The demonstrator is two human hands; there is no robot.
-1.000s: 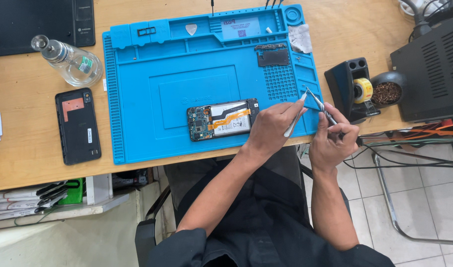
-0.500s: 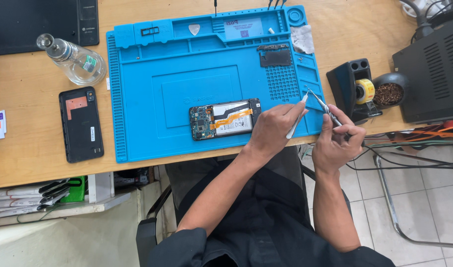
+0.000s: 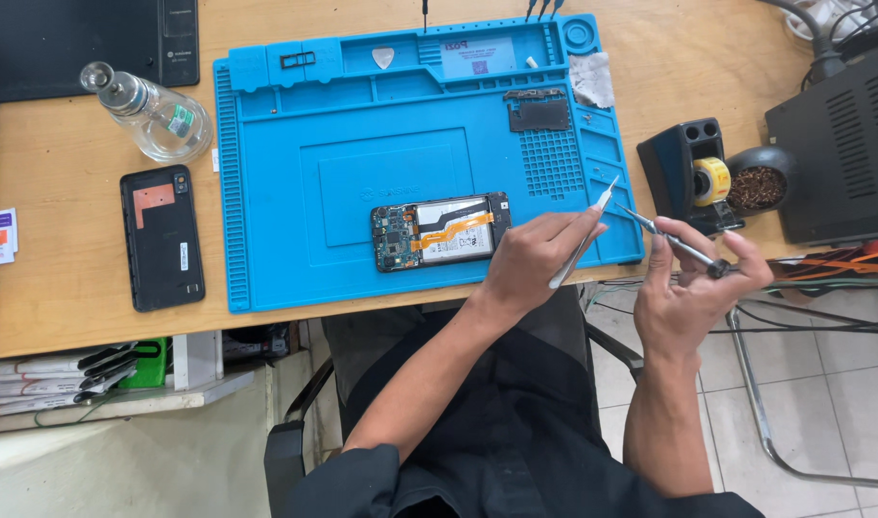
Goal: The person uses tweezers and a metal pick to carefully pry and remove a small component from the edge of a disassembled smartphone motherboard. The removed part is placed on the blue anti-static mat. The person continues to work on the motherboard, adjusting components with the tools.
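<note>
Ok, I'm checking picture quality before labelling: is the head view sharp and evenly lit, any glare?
Head view: sharp and evenly lit; opened phone and both tools crisp. Soft highlights on the glass bottle; faint shadows under the left hand; right hand clear.

The left hand [image 3: 535,259] is curled, fingers pinched, forearm stretched forward. The right hand [image 3: 693,288] sits just beside it, fingers pinched, wrist bent upward.

Phone repair workbench, blue silicone work mat [image 3: 295,173] across the frame's middle, opened phone [image 3: 441,231] with bare circuit board at centre, detached back cover [image 3: 162,237] at left, soldering stand [image 3: 693,177] at right, glass solvent bottle [image 3: 156,117] upper left.
</note>
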